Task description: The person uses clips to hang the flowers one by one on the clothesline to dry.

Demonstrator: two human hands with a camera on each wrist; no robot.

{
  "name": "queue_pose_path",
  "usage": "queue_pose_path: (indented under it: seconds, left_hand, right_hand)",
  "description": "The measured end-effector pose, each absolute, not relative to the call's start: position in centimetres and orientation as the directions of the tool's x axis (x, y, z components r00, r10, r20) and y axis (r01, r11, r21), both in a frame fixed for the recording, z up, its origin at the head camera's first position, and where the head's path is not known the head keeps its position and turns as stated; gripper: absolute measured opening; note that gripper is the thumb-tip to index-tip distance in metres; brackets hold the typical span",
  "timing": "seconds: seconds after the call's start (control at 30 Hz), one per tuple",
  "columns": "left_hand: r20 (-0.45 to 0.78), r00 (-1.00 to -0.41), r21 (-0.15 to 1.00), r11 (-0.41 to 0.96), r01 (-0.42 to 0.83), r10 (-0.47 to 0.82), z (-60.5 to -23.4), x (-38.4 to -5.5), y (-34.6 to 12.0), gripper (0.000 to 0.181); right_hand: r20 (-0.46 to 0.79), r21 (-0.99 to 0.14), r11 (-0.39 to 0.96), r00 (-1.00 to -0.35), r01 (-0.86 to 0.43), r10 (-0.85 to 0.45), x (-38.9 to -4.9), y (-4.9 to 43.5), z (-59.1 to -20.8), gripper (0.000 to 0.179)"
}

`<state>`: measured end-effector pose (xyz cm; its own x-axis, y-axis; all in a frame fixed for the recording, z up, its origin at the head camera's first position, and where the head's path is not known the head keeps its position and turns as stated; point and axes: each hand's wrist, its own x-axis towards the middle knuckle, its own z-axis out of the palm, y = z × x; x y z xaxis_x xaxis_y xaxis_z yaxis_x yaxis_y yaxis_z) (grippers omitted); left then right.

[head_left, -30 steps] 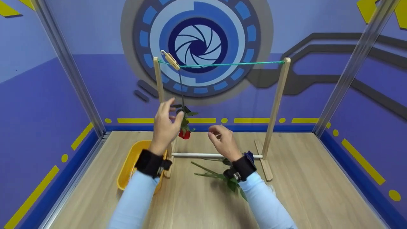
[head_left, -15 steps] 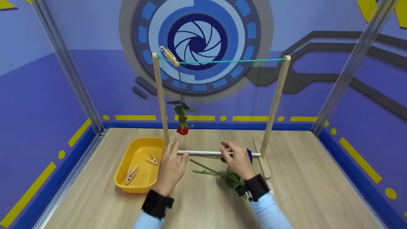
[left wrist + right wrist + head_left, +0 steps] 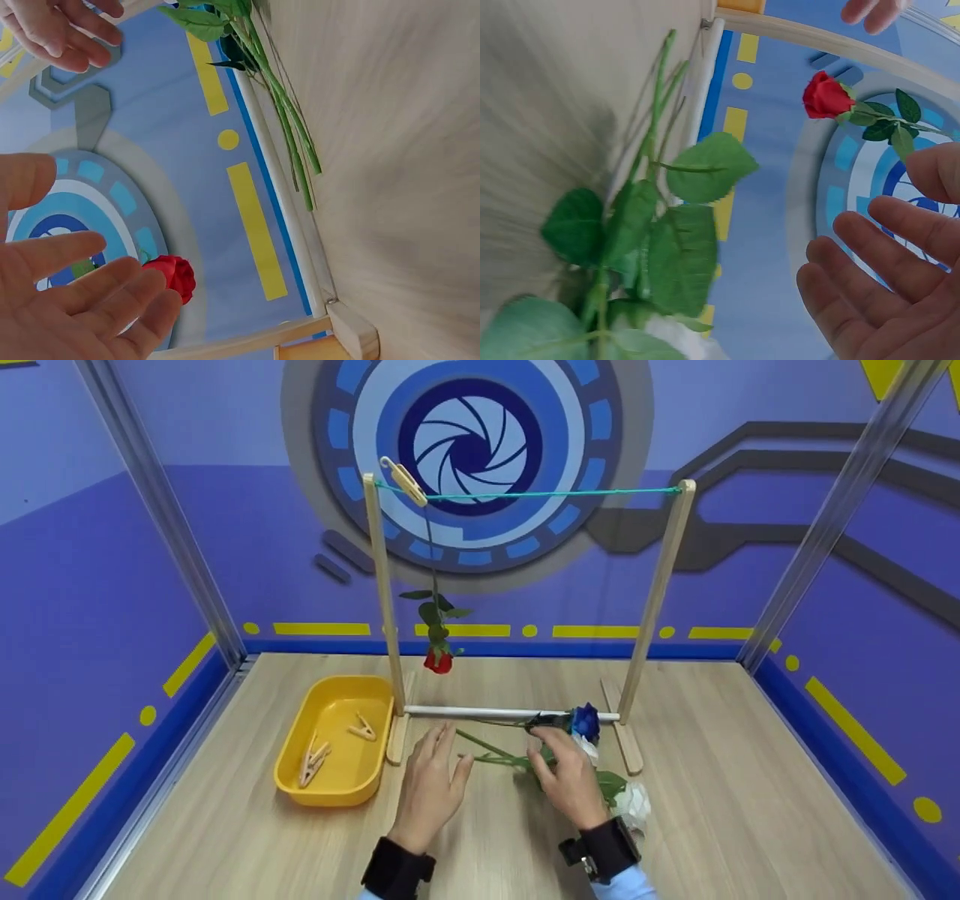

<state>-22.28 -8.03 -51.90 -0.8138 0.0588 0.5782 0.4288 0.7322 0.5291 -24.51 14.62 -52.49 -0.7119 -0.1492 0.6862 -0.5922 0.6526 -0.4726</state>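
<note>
A red rose (image 3: 438,661) hangs head down from the green line (image 3: 555,493), its stem held there by a wooden clothespin (image 3: 405,482). My left hand (image 3: 433,787) hovers above the table left of the loose stems, fingers relaxed and holding nothing. Over the leaves of the lying flowers is my right hand (image 3: 568,780), fingers loosely bent, also holding nothing. A blue rose (image 3: 585,722) and white roses (image 3: 632,804) lie at the right, stems pointing left; my right hand partly hides them. Green leaves (image 3: 686,255) show close up in the right wrist view.
The wooden frame (image 3: 665,592) carries the line between two posts, with a white bar (image 3: 480,712) low across it. At the left stands a yellow tray (image 3: 289,769) with several clothespins (image 3: 313,761) inside. Patterned walls enclose the table.
Both hands have come down from beside the hanging rose toward the table, the right one to the lying flowers. The rose stays on the line. The tray and its clothespins are now uncovered.
</note>
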Motion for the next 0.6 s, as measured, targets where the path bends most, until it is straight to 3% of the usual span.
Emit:
queue_pose_path:
  seconds: [0.13,0.6]
  left_hand:
    - [0.602,-0.795,0.497,0.742,0.45,0.078,-52.4,-22.2,-7.8,0.046]
    - [0.545,-0.834,0.459,0.804,0.377,0.08,-53.2,-22.5,-7.8,0.042]
  right_hand:
    - [0.644,-0.504,0.654,-0.75,-0.564,-0.149,-24.0,14.6,-53.3,0.027]
    - [0.582,-0.51,0.672,-0.791,-0.536,-0.188,-24.2,12.9,-54.6,0.027]
